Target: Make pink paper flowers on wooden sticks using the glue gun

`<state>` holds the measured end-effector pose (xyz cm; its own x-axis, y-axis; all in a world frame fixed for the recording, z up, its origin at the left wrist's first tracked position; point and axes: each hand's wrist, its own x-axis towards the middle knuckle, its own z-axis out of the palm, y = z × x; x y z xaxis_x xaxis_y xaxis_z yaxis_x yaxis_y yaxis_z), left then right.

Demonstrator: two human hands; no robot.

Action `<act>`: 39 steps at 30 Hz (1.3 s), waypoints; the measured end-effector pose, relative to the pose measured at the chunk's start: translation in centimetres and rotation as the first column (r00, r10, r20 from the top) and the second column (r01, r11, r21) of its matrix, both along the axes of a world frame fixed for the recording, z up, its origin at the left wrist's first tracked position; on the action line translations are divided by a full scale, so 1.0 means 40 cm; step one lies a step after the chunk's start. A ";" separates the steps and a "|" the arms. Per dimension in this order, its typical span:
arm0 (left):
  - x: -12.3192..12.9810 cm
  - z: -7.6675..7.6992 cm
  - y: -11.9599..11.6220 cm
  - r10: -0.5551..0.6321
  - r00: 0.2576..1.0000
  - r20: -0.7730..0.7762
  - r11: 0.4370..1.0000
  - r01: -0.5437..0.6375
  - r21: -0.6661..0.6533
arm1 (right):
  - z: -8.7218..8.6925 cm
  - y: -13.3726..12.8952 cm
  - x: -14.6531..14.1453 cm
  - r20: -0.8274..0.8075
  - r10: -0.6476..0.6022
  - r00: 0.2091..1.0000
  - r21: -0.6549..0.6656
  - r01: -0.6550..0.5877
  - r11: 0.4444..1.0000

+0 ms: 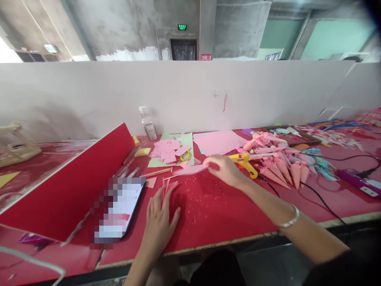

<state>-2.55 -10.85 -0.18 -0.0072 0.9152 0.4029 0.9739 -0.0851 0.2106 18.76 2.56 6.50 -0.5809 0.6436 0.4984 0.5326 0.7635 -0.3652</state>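
Right hand (pixel 223 169) is pinched around a blurred pink sheet (pixel 192 170); left hand (pixel 159 210) is spread beside pink strips (pixel 171 188), right of phone (pixel 123 206).

Soft daylight, edges stretched and blurry

Thin pale-pink strip: blurred, extended left to right (pixel 192 170). Small pink piece (pixel 170 186): angular, pointed edges, left of and nearer than the strip; folding unclear.
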 end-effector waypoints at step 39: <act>0.111 0.004 0.064 -0.401 0.915 0.055 0.884 0.401 -0.241 | -0.152 -0.097 0.030 0.190 0.146 0.971 -0.209 -0.105 0.972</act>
<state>1.89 -8.31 -0.01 0.3803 0.9093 0.1690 0.8668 -0.4142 0.2777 19.97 -1.33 0.41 -0.7388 0.6322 0.2335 0.5152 0.7531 -0.4090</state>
